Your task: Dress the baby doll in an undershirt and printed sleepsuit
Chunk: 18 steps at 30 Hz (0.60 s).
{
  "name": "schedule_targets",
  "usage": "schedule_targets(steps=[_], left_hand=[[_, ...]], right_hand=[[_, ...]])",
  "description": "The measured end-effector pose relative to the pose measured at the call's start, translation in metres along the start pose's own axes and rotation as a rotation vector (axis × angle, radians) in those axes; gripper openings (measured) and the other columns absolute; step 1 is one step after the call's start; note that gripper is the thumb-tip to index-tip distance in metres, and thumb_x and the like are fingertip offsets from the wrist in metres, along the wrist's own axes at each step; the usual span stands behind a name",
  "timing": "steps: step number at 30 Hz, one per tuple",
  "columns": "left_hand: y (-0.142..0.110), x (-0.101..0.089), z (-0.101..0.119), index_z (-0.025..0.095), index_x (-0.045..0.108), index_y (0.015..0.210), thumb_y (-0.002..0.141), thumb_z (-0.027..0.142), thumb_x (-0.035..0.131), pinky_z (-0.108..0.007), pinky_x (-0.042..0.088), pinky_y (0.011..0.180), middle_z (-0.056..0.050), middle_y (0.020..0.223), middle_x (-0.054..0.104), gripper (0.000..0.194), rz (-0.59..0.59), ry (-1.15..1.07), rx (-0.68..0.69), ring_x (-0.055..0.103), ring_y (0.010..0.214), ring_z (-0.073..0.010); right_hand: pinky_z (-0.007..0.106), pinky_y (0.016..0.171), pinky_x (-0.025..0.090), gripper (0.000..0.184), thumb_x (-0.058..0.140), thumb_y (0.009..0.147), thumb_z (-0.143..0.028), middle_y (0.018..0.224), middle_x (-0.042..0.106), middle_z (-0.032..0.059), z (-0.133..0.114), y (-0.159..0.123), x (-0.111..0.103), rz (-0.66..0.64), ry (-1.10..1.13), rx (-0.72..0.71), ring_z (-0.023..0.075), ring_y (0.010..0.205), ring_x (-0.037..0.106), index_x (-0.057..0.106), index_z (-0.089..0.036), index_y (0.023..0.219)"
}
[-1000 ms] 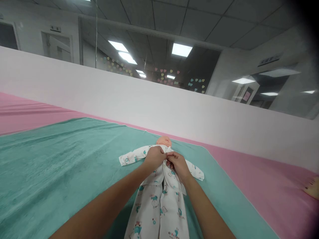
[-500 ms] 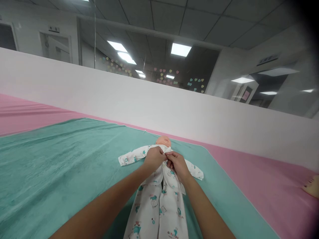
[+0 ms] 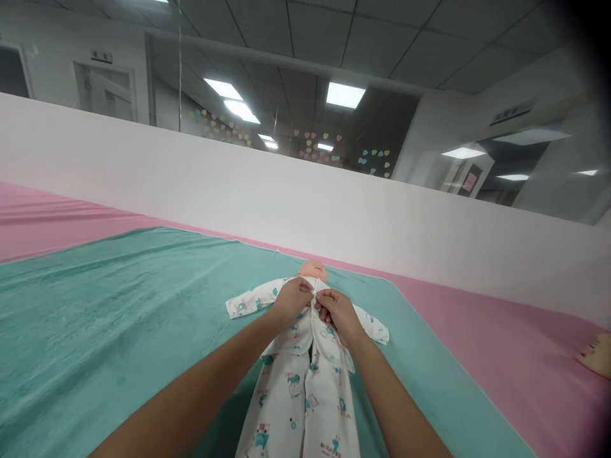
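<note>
A peach vinyl baby doll [image 3: 312, 271] lies on its back on a teal plush blanket [image 3: 119, 318] spread over a pink sheet [image 3: 501, 337], dressed in a white long-sleeved sleepsuit with teal animal print [image 3: 296, 388], sleeves out flat. The left hand [image 3: 289, 302] and right hand [image 3: 338, 315] meet at the neck, the fingers [image 3: 321, 304] of each pinched together on a front edge of the suit. Any fastener there is hidden. Good handling: keep both edges level, closely aligned, and the cloth flat on the chest.
</note>
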<state>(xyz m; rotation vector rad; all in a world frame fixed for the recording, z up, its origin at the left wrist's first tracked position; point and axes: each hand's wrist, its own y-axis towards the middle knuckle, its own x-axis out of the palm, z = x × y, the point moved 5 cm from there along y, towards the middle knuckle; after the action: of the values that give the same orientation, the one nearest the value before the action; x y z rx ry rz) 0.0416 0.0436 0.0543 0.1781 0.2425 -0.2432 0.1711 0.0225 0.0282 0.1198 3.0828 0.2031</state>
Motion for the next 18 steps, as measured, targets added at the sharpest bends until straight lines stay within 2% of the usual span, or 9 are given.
schedule_targets(steps=[4, 8, 12, 18], left_hand=[[0.005, -0.002, -0.004, 0.018, 0.055, 0.083, 0.069, 0.01, 0.046, -0.021, 0.041, 0.061, 0.0, 0.074, 0.06, 0.019, 0.077, 0.19, 0.092, 0.055, 0.065, -0.0106], [0.005, 0.001, -0.006, 0.02, 0.055, 0.094, 0.076, 0.017, 0.046, -0.025, 0.042, 0.069, -0.003, 0.094, 0.058, 0.019, 0.175, 0.505, 0.275, 0.055, 0.08, -0.0144], [0.0, 0.008, -0.006, 0.023, 0.051, 0.105, 0.083, 0.02, 0.04, -0.027, 0.042, 0.072, -0.004, 0.106, 0.052, 0.024, 0.189, 0.745, 0.437, 0.052, 0.092, -0.0171], [0.0, 0.011, -0.007, 0.025, 0.049, 0.115, 0.086, 0.019, 0.032, -0.039, 0.037, 0.089, -0.005, 0.132, 0.041, 0.034, 0.181, 0.874, 0.546, 0.037, 0.118, -0.0225]], right_hand=[[0.017, 0.036, 0.027, 0.021, 0.058, 0.069, -0.035, 0.062, 0.058, -0.0006, 0.005, 0.003, -0.002, 0.015, 0.01, -0.026, 0.0051, 0.04, 0.044, 0.057, -0.015, 0.075], [0.017, 0.036, 0.027, 0.018, 0.056, 0.069, -0.033, 0.063, 0.059, -0.0007, 0.007, 0.003, -0.001, 0.029, -0.014, -0.039, 0.0053, 0.04, 0.045, 0.055, -0.016, 0.075], [0.018, 0.035, 0.027, 0.016, 0.054, 0.069, -0.031, 0.058, 0.057, -0.003, 0.006, 0.003, -0.001, 0.1, -0.104, -0.057, 0.0065, 0.038, 0.045, 0.053, -0.018, 0.078], [0.021, 0.036, 0.031, 0.016, 0.048, 0.07, -0.031, 0.057, 0.056, -0.0037, 0.008, 0.006, 0.0, 0.131, -0.294, -0.064, 0.009, 0.038, 0.045, 0.051, -0.019, 0.08]])
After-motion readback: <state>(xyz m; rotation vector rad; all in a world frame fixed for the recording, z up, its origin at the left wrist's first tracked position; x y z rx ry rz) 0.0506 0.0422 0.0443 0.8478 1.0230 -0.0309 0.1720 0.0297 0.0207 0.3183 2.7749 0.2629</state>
